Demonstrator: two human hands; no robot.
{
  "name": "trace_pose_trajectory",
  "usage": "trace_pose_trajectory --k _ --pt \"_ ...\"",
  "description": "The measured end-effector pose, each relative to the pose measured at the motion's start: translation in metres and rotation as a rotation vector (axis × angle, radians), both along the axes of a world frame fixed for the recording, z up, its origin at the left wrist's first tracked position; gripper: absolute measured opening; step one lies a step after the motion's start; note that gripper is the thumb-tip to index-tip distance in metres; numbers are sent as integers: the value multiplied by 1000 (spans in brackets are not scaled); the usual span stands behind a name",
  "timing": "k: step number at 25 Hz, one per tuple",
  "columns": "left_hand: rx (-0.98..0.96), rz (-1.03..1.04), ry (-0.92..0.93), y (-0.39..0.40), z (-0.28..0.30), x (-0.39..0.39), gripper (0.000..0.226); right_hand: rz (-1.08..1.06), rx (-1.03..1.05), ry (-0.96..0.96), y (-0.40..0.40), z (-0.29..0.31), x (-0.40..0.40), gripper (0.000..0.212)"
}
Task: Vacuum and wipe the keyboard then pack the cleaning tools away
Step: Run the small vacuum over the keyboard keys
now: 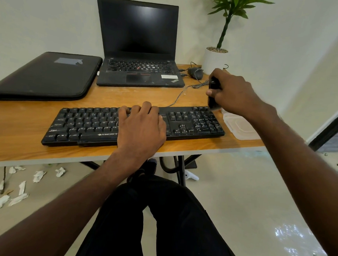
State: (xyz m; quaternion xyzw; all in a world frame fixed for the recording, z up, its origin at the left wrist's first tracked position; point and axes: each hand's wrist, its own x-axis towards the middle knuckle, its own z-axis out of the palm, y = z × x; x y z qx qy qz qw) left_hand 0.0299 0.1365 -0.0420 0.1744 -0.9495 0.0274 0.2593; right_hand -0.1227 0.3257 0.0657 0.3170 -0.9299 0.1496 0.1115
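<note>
Right hand (233,93) is wrapped around a small dark handheld vacuum (213,95), blurry, held upright with its lower end pointing down at the top right corner of the black Zebronics keyboard (82,127). Left hand (142,126) lies flat, fingers relaxed, on the keyboard's middle. Keyboard runs left to right across the wooden desk (16,147). Just below the right wrist sits a clear plastic lidded container (240,127); can't tell what's inside.
</note>
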Motion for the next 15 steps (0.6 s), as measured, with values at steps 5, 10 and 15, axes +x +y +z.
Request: trace_pose_trajectory --k 5,10,15 --pt "-13 6 2 1 1 1 46 14 180 -33 -5 1 7 34" --pt "-6 4 -6 0 0 0 47 -2 100 2 -9 2 11 38" --pt "-6 9 -8 0 0 0 49 -70 85 107 -6 -1 12 40"
